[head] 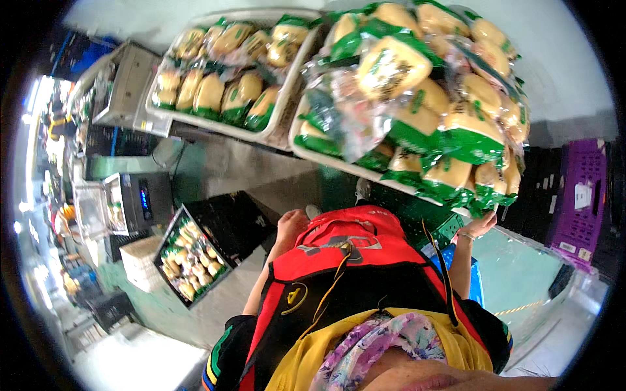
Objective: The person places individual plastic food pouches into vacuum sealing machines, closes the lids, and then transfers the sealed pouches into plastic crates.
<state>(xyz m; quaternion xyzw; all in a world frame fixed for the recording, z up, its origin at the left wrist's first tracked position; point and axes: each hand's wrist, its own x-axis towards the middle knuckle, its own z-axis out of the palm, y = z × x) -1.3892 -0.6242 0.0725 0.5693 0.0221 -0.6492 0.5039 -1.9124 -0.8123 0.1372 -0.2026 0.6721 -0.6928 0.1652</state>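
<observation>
My right hand (481, 226) is at the near right corner of a heaped white tray (337, 163), against the low green packets there. Whether its fingers grip the tray rim or a packet is hidden. Yellow bun-like packets (394, 67) in clear and green plastic are piled high on this tray. Beside it to the left, a second white tray (205, 123) carries two rows of similar packets (209, 94). My left hand (292, 226) hangs low by my red and black apron (342, 244), apart from the trays. Its fingers are not clear, and I see nothing in it.
A tilted black crate (168, 269) of similar packets is at lower left, near stacked white baskets (142, 261). Behind it stands a dark box with a lit blue display (145, 194). To the right are a purple crate (579, 200) and dark crates (533, 181). A blue container (474, 276) sits below my right arm.
</observation>
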